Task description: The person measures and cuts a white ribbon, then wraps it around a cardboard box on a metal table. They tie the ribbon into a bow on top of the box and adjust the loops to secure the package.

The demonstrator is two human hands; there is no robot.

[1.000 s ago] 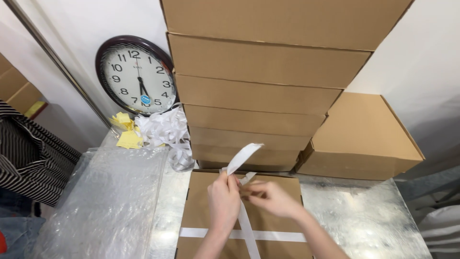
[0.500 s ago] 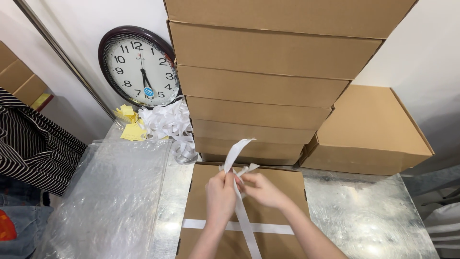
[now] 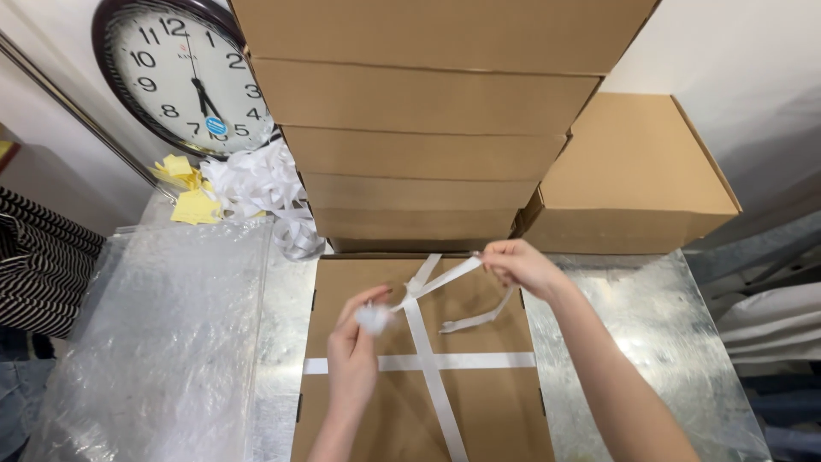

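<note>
Both hands grip the white strap (image 3: 428,342) ends, left hand (image 3: 352,351) and right hand (image 3: 522,267) pinched closed, so uneven pulling may loosen the knot on the cardboard box (image 3: 479,411).

My left hand (image 3: 352,359) blurs the ribbon end (image 3: 374,319) it pinches. The bottom edge cuts off my box (image 3: 368,419); the clock (image 3: 180,73) loses its top.

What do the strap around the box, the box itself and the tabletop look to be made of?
Strap: probably plastic band, white, flat, slightly glossy.
Box: brown cardboard, matte, with folded seams.
Tabletop: likely galvanised sheet metal, grey, mottled and shiny.
</note>
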